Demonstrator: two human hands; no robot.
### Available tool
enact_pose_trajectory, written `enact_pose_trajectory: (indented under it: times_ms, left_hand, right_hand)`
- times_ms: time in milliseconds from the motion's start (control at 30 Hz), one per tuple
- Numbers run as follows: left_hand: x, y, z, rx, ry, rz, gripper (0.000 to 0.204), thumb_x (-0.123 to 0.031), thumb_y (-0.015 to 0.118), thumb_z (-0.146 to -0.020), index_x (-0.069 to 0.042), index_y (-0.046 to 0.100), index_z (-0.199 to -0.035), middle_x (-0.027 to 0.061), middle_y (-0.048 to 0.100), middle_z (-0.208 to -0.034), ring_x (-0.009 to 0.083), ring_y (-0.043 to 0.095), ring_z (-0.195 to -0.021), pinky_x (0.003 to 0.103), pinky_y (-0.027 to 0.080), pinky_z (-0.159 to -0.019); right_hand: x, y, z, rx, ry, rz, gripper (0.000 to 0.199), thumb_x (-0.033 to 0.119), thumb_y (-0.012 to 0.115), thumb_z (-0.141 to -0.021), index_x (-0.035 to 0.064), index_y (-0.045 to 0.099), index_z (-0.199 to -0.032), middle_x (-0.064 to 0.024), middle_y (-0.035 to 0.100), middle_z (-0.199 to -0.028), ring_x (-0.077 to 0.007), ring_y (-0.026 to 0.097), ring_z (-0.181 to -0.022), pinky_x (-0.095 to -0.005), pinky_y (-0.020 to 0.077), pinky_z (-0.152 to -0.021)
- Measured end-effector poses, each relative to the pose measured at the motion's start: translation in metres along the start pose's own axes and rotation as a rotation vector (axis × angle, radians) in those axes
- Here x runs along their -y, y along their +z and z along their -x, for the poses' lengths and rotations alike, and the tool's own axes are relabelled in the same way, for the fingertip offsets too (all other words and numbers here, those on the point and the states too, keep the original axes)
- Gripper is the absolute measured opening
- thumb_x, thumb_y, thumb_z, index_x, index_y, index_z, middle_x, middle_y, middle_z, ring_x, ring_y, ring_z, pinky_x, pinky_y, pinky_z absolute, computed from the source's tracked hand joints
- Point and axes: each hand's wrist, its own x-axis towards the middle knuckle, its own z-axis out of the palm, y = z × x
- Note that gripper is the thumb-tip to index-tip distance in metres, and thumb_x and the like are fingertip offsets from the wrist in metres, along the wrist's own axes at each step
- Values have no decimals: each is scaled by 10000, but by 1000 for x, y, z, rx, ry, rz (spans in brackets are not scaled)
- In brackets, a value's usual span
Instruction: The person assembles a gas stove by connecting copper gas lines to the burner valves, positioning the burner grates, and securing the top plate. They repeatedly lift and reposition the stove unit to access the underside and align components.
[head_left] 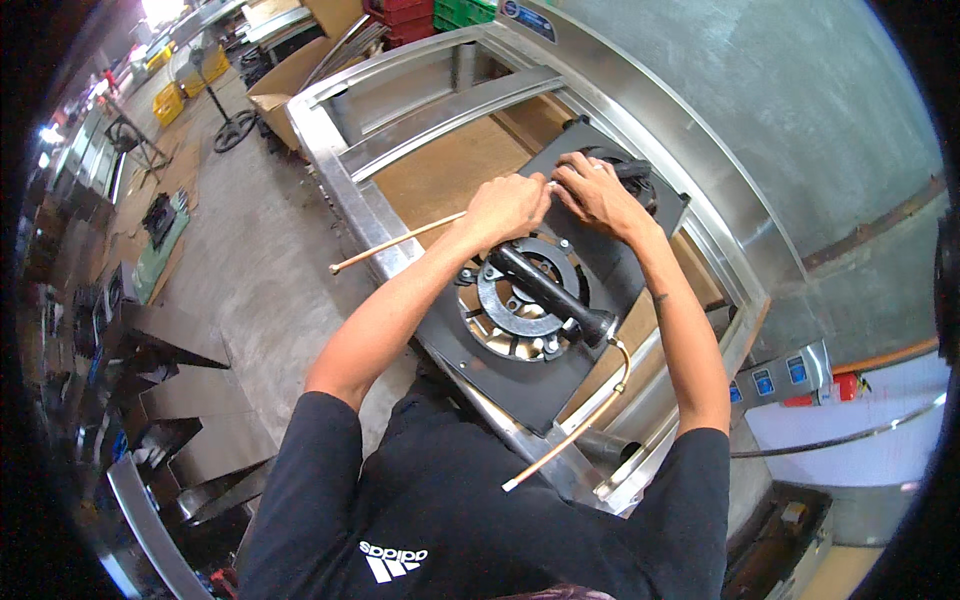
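Note:
A black rectangular burner plate [480, 385] lies on a stainless-steel stove frame. On its near half sits a round cast-iron burner [530, 290] with a black burner pipe [550, 285] across it. My left hand [508, 208] is closed around a thin copper tube [395, 242] that sticks out to the left. Beside it, my right hand [598, 195] has its fingers bent and pressed together at the tube's line, near the far burner [632, 172]. What the right fingertips pinch is hidden. A second copper tube [570, 438], bent at its top, runs from the near burner toward me.
The steel stove frame [370, 205] has open bays with brown board inside. A tall metal back panel [680, 110] rises on the right. Cut sheet-metal pieces [205, 400] lie at left, with a wheeled stand [235, 130] and crates [400, 20] farther back.

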Motion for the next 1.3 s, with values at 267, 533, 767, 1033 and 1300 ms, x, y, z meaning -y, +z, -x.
enact_pose_trajectory:
  times_ms: [267,533,767,1033,1300]
  left_hand:
    - [0,0,1,-18,18,8,401,-351,477,-1054,14,635,-1005,291,703,-857,494,696,-836,590,560,-763]
    - [-2,-2,1,-8,5,33,381,-327,479,-1048,17,631,-993,288,702,-836,491,696,-827,591,552,-754]
    - [-1,-1,2,-17,10,44,381,-328,479,-1047,16,632,-991,289,699,-833,490,695,-824,587,550,-748]
    - [0,1,1,-16,9,20,387,-339,470,-1053,11,623,-990,289,699,-844,494,693,-828,595,551,-758]
    - [1,1,0,-4,7,-6,384,-355,472,-1055,-6,626,-1005,300,702,-881,504,688,-883,604,543,-790]
  right_hand:
    - [0,0,0,-36,-19,2,223,243,582,-1036,75,606,-1180,-145,559,-1247,-352,574,-1160,-511,444,-1022]
    - [-1,2,-1,-72,-35,37,218,233,623,-1010,81,607,-1165,-143,570,-1200,-353,590,-1109,-503,476,-965]
    - [0,-1,0,16,2,-7,244,239,566,-1051,57,589,-1212,-162,548,-1280,-359,567,-1201,-506,434,-1043]
    - [-3,7,0,-116,-66,44,238,263,611,-1019,75,612,-1164,-142,569,-1198,-358,603,-1071,-503,478,-944]
    - [-6,10,0,-115,-65,54,227,279,617,-1014,85,613,-1134,-153,576,-1204,-379,614,-1071,-508,497,-940]
